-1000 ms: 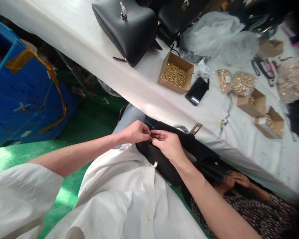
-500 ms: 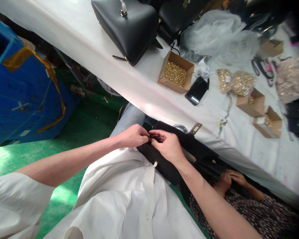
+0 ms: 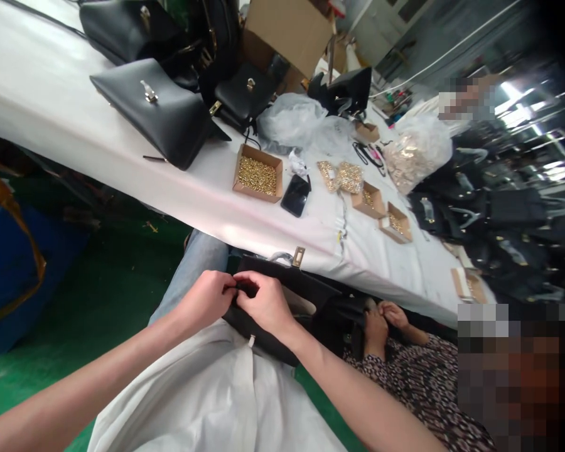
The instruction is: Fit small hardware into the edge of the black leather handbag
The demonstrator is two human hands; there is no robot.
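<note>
A black handbag (image 3: 268,336) lies across my lap with its flap laid back toward the table. A gold clasp plate (image 3: 299,256) shows at the flap's far edge. My left hand (image 3: 211,294) is closed, thumb and fingers pinched at the bag's left end. Right beside it, my right hand (image 3: 266,304) curls its thumb and fingers round the same dark edge. Both hands nearly touch each other. Whatever small part lies between the fingertips is hidden, though dark material shows there.
On the white-covered table (image 3: 207,216) stand a cardboard box of gold studs (image 3: 258,177), a phone (image 3: 295,195), bags of gold pieces (image 3: 341,176) and a black handbag (image 3: 155,110). To my right, a co-worker's hands (image 3: 381,323) handle black material. A blue bin (image 3: 28,282) stands left.
The view has swung up and to the right, bringing in more of the table and the co-worker. My hands stay together at the bag's end, fingers still pinched.
</note>
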